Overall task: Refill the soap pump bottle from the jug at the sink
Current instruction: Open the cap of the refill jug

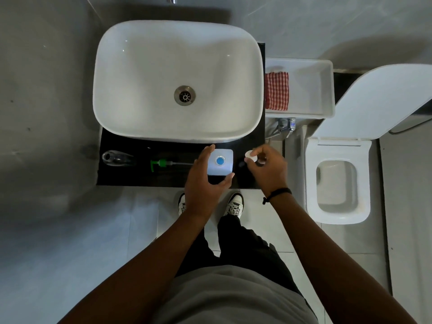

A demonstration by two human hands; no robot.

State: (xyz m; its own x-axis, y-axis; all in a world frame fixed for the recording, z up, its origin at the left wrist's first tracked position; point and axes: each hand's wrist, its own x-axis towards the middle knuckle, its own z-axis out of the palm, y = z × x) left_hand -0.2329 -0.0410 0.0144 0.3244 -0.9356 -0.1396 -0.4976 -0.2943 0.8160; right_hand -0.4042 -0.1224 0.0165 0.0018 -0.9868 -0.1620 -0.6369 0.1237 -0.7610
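Standing at the dark table [131, 176], nearest edge first: steadying the white jug [221, 163] with the left hand [203, 183], fingers [208, 149] spread wide around its left side and front, thumb hooked under the near corner. Holding the small white cap [250, 157] in the right hand [268, 170], fingertips pinched on it just right of the jug, mouth showing blue and open. Lying further left on its side: the green pump head [160, 163], tube pointing at the jug, and beyond it the clear soap bottle [118, 158], apparently toppled, well apart from the jug. Risking, likely, soap running over the table if pouring before righting that bottle; risking a slip too, lifting a full jug one-handed. Sitting behind all of it: the white sink [247, 73].
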